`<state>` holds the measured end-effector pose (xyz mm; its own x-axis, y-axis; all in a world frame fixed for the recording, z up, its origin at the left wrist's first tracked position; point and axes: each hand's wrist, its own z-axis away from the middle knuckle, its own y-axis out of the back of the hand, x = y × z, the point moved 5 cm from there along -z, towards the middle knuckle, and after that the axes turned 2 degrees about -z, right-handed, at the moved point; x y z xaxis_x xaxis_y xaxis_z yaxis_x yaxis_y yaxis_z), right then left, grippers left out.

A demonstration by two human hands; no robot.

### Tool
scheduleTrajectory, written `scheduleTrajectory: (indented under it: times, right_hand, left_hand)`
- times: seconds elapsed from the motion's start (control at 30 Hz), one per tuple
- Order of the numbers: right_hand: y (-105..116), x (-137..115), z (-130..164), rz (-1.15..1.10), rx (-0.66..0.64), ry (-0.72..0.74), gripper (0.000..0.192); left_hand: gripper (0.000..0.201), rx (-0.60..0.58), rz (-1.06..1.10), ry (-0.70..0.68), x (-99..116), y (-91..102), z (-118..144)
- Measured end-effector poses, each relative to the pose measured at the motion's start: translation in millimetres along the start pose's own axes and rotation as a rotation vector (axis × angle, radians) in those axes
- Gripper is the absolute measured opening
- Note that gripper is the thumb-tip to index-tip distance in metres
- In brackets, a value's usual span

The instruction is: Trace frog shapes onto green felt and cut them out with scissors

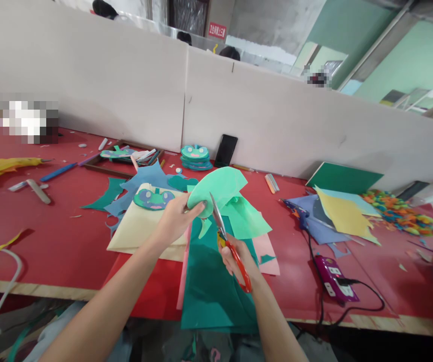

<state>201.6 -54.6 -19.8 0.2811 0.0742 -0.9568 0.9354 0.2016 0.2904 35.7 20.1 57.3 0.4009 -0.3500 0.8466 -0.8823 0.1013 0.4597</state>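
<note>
My left hand (181, 213) pinches a light mint-green sheet (226, 182), which looks like felt or craft foam, by its left edge. In my right hand (237, 254) is a pair of scissors (222, 229) with red and yellow handles. Their blades point up and away, against the mint sheet near my left thumb. Another light green piece (246, 218) lies beneath, and a narrow scrap (204, 228) hangs below. Under both hands are dark green sheets (216, 296) and a pink sheet (271, 254). A frog-like cutout (152, 199) rests on a cream sheet (137, 231) to the left.
Several similar cutouts are stacked (196, 158) by the white partition (257, 110), near a phone (226, 150). A yellow glue gun (5, 168) lies far left, a blue glue gun (297, 212) right. A purple power strip (335, 279) with cords sits near the front edge.
</note>
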Motion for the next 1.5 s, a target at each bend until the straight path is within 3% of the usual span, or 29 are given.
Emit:
scheduleTrajectory:
  times: [0.57, 0.8, 1.0, 1.2, 1.33, 1.5]
  right_hand:
    - [0.5, -6.2, -0.8, 0.006, 0.014, -0.004, 0.05]
    - [0.9, -4.7, -0.2, -0.071, 0.098, -0.004, 0.05]
    - [0.9, -12.1, 0.7, -0.11, 0.058, 0.003, 0.052]
    - [4.1, -15.0, 1.2, -0.107, 0.061, 0.016, 0.051]
    - [2.9, -10.1, 0.4, -0.133, 0.025, 0.017, 0.05]
    - [0.3, -9.4, 1.1, -0.172, 0.012, 0.061, 0.051]
  left_hand:
    - [0.02, 0.025, 0.047, -0.025, 2.6, 0.0, 0.3]
    - [0.019, -0.063, 0.066, 0.024, 6.2, -10.4, 4.4]
    - [0.023, -0.177, 0.167, 0.003, 7.1, -21.9, 7.6]
    - [0.033, -0.14, 0.174, 0.033, 2.8, -21.7, 7.7]
    - [0.029, -0.091, 0.148, 0.0, 1.5, -18.8, 5.7]
    - [0.029, -0.148, 0.122, 0.023, 0.7, -23.7, 8.0]
